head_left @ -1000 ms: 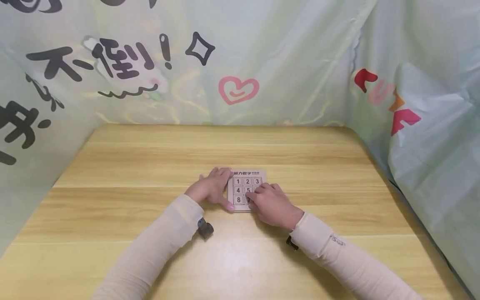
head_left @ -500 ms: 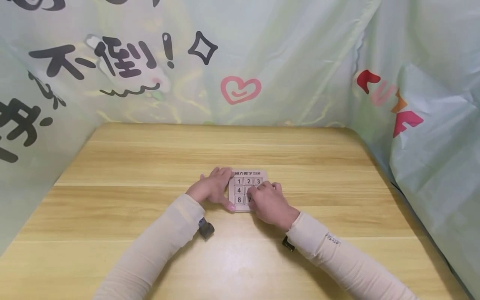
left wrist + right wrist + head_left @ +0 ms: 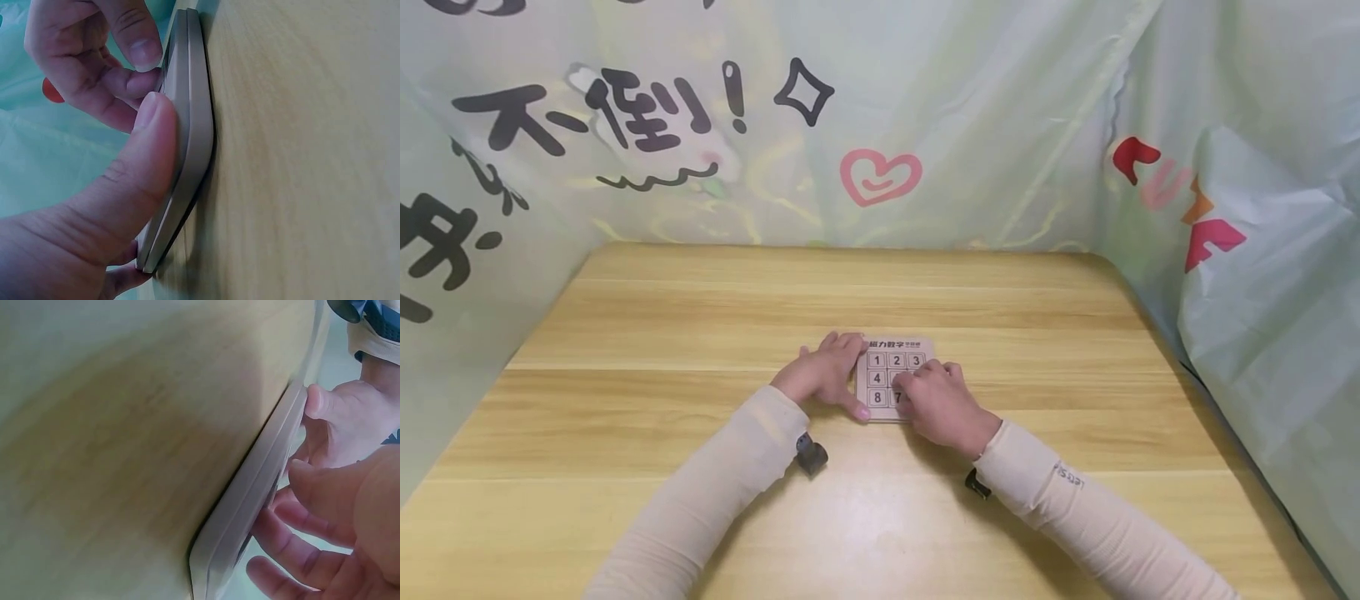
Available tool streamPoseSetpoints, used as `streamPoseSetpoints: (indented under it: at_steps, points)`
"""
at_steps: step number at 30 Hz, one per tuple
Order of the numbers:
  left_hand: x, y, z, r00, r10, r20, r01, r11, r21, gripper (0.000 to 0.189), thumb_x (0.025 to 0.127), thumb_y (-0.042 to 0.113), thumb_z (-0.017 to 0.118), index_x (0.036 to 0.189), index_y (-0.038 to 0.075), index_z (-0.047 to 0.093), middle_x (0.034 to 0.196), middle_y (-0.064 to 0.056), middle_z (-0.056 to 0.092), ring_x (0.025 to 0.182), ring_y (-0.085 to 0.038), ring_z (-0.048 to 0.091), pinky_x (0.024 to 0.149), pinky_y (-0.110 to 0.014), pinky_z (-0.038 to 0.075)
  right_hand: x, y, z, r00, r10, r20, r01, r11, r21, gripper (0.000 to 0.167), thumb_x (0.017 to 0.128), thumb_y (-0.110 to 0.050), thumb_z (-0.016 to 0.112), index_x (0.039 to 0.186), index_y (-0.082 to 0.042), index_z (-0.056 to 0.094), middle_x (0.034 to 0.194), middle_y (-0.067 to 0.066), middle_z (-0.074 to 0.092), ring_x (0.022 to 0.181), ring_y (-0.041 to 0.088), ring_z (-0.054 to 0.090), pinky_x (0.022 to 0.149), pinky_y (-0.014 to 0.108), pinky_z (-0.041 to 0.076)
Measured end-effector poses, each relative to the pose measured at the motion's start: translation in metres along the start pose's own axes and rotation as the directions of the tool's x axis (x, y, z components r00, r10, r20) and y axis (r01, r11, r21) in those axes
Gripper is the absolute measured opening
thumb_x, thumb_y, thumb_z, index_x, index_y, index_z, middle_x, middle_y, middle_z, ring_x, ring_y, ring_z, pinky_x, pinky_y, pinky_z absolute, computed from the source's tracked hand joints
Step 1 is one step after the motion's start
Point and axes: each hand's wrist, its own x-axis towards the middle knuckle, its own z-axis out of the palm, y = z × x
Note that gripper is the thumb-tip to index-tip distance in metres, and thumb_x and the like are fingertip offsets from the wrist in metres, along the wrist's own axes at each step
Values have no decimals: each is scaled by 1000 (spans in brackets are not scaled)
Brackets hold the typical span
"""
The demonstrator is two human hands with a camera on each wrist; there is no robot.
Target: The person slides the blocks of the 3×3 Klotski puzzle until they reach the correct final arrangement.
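A pale number sliding puzzle [image 3: 877, 412] lies flat near the middle of the table, its numbered tiles in a square frame under a printed heading. My left hand [image 3: 827, 375] holds its left side, thumb at the near left corner and fingers at the far left one. In the left wrist view, the left thumb [image 3: 134, 162] presses on the puzzle's edge. My right hand [image 3: 943, 408] reaches over the lower right part, fingertips touching the tile face around the centre. Tiles 1, 2, 3, 4, 8 and part of 7 show; the right hand covers the others.
The light wooden table [image 3: 700, 308] surrounds the puzzle. A pale green printed cloth [image 3: 985, 150] hangs behind the table and along both sides. Each wrist wears a small dark camera, such as the left wrist camera [image 3: 811, 455].
My right hand's fingertips have moved slightly up over the puzzle, and the 5 seen at the centre earlier is now covered. The left hand keeps its hold.
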Motion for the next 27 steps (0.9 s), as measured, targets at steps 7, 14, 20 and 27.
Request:
streamPoseSetpoints:
  at_steps: [7,14,20,27]
  points:
    - [-1,0,-1,1000,-9,3,9,1000,-17,120,60,51,86,153,11,22,160,-11,15,145,-41,3,107,-72,3,2,-4,1,998,60,-15,-59,998,24,21,86,-22,74,101,-10,69,83,1,67,97,33,60,88,57,42]
    - [0,-1,1,1000,-13,-5,12,1000,-16,120,60,51,86,153,11,22,160,-12,16,145,-41,5,108,-71,3,5,-7,1,995,98,-12,-97,995,38,21,84,-21,75,101,-10,68,73,-4,60,90,30,59,88,57,40]
    - [0,-1,2,1000,-9,-7,9,1000,-10,120,60,52,86,153,11,22,160,-12,16,145,-41,5,108,-71,4,-1,-8,1,998,63,-7,-63,997,-47,28,87,-24,71,114,-19,71,96,5,66,92,29,57,88,55,40]
    - [0,-1,2,1000,-10,-12,10,1000,-4,120,60,54,86,152,12,22,160,-11,16,145,-40,4,108,-71,4,-6,-11,-1,1000,-24,-16,22,995,-99,21,90,-24,68,110,-21,74,107,4,65,103,32,56,87,51,43]
